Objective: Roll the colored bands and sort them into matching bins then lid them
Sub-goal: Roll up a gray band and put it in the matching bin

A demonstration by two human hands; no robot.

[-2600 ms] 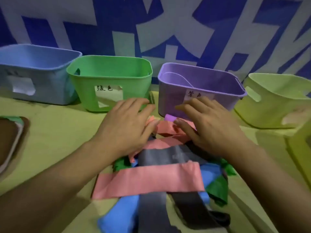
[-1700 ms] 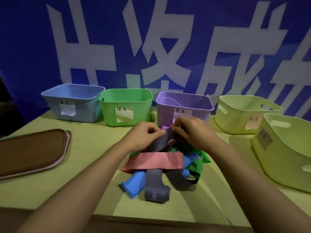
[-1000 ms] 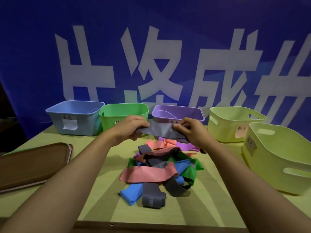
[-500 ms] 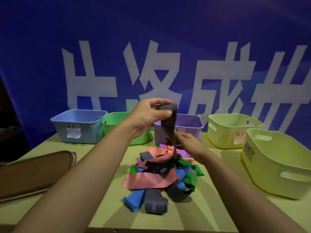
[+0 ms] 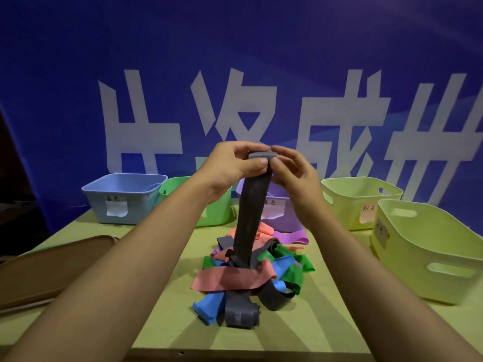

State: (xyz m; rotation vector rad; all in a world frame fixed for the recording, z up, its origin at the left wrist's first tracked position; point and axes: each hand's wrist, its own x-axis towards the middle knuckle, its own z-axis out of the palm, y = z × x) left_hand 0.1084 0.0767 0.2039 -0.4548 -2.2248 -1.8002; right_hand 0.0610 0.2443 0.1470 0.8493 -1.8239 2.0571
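A long grey band [image 5: 248,220] hangs straight down from its top end, which both hands pinch high above the table. My left hand [image 5: 230,168] holds that end from the left, my right hand [image 5: 292,171] from the right, fingertips meeting over it. The band's lower end reaches into a tangled pile of bands [image 5: 251,278] in pink, blue, green, purple and grey. Behind stand a blue bin [image 5: 122,197], a green bin [image 5: 217,210] partly hidden by my left forearm, a purple bin [image 5: 282,212], and two pale yellow-green bins [image 5: 360,202] [image 5: 428,249].
A brown lid [image 5: 52,265] lies flat at the table's left edge. The bins line the back and right side of the yellow-green table [image 5: 167,309]. A blue banner with large white characters [image 5: 235,74] fills the background. The table's front edge runs near the bottom.
The grey band was pulled from the pile and raised. My right hand, which held it low half a second ago, has come up to join my left hand at the band's top end.
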